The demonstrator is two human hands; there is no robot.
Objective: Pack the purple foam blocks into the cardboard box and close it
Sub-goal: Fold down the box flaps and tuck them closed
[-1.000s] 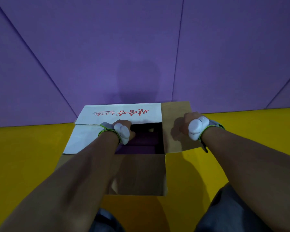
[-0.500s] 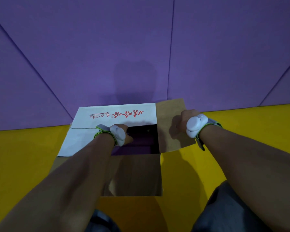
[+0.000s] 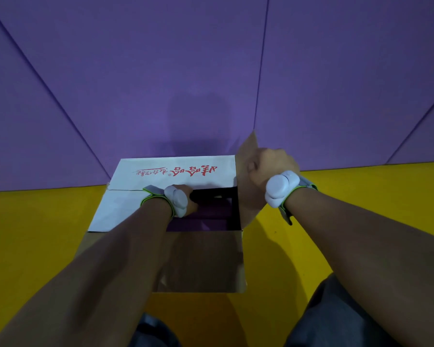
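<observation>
Since before, our right hand (image 3: pixel 268 169), clamped on the brown cardboard side flap (image 3: pixel 248 181), has raised it toward our left hand (image 3: pixel 186 199), whose grip we cannot tell.

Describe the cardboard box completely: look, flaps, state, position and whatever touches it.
The cardboard box sits on the yellow floor near the purple wall, top still open. Its plain brown near flap lies folded outward toward the person. The far and left flaps show white faces, the far one with red printed characters. The right hand grips the brown right flap, raised and tilted. The left hand reaches into the opening, where purple foam blocks lie.
</observation>
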